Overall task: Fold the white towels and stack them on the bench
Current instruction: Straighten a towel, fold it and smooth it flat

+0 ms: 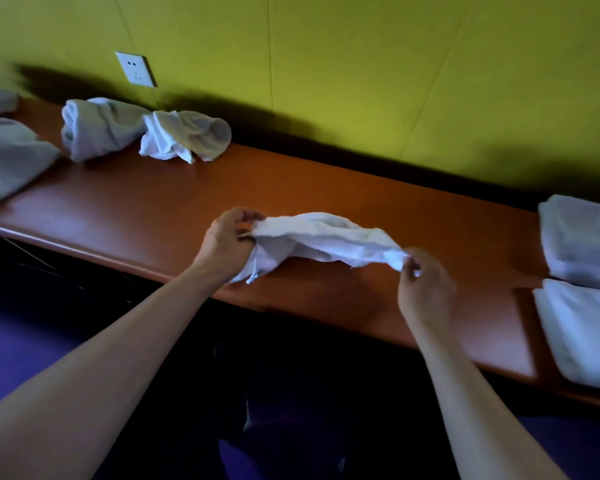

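A crumpled white towel (323, 242) hangs bunched between my two hands, just above the brown bench (160, 206). My left hand (227, 242) pinches its left end, and a loose corner droops below that hand. My right hand (426, 289) pinches its right end near the bench's front edge. Two folded white towels lie at the right end of the bench, one at the back (582, 240) and one at the front (579, 330). Two crumpled towels (101, 128) (184, 136) lie at the back left.
More grey-white cloth (7, 157) lies at the far left of the bench. A yellow-green wall with a white socket (136, 69) runs behind the bench. Below the front edge the floor (32, 306) is dark purple.
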`<act>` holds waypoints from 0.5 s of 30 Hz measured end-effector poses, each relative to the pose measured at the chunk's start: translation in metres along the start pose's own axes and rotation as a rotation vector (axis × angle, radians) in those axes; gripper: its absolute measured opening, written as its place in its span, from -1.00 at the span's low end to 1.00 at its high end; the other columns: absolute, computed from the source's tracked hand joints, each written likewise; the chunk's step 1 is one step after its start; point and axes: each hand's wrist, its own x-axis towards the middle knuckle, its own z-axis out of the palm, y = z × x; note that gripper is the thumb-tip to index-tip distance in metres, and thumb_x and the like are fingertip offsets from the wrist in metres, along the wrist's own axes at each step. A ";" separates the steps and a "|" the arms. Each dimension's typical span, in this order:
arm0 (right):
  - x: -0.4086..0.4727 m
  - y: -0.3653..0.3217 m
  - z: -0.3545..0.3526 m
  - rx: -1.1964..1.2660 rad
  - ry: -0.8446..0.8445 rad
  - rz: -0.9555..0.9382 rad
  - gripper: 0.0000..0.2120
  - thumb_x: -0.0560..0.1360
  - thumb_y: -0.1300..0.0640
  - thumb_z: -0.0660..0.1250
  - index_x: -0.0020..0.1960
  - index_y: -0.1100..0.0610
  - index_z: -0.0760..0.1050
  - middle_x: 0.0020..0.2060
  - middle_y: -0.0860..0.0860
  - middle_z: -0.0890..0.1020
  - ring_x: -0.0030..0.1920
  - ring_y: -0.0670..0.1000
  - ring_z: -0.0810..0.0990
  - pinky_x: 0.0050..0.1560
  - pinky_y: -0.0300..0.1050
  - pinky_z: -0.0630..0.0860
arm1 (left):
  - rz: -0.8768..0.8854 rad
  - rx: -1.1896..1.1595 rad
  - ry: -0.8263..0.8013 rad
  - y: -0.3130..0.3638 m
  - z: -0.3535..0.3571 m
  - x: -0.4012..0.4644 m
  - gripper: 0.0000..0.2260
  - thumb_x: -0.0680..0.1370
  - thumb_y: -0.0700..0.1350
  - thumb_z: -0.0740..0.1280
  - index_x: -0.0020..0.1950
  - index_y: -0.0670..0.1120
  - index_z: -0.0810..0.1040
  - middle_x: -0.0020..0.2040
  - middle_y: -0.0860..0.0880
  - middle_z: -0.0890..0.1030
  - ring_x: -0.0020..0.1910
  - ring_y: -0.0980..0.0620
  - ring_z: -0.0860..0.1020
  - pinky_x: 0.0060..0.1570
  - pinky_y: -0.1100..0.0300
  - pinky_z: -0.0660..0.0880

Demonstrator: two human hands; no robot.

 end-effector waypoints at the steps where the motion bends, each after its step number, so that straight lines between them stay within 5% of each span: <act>1: 0.006 0.004 -0.011 0.057 0.041 0.029 -0.79 0.61 0.14 0.23 0.20 0.04 0.56 0.09 0.09 0.66 0.11 0.19 0.62 0.14 0.12 0.50 | -0.004 0.005 0.021 0.003 -0.004 0.004 -0.61 0.36 -0.31 0.23 -0.02 0.12 0.62 0.01 0.02 0.68 -0.06 0.04 0.61 -0.09 0.22 0.50; 6: 0.035 0.013 -0.063 0.227 0.157 0.056 -0.80 0.61 0.22 0.18 0.17 0.16 0.52 0.06 0.18 0.63 0.09 0.22 0.57 0.11 0.06 0.46 | 0.005 0.084 0.222 0.025 -0.028 0.012 -0.74 0.50 -0.25 0.26 0.14 -0.05 0.59 -0.01 0.00 0.63 -0.04 -0.01 0.54 -0.06 0.20 0.40; 10: 0.050 0.016 -0.104 0.125 0.243 0.122 -0.74 0.59 0.17 0.17 0.19 0.09 0.57 0.07 0.22 0.60 0.10 0.25 0.56 0.11 0.04 0.43 | 0.009 0.124 0.246 0.043 -0.050 0.013 -0.76 0.53 -0.16 0.23 0.13 -0.03 0.60 -0.02 -0.09 0.65 -0.03 -0.13 0.55 -0.04 0.04 0.50; 15: 0.061 0.026 -0.139 0.099 0.279 0.239 -0.65 0.52 0.12 0.08 0.18 0.22 0.52 0.14 0.29 0.58 0.19 0.32 0.54 0.19 0.17 0.41 | -0.105 0.038 0.262 0.066 -0.070 0.015 -0.77 0.61 -0.17 0.11 0.04 -0.12 0.56 0.08 -0.27 0.58 0.06 -0.27 0.51 -0.07 0.06 0.33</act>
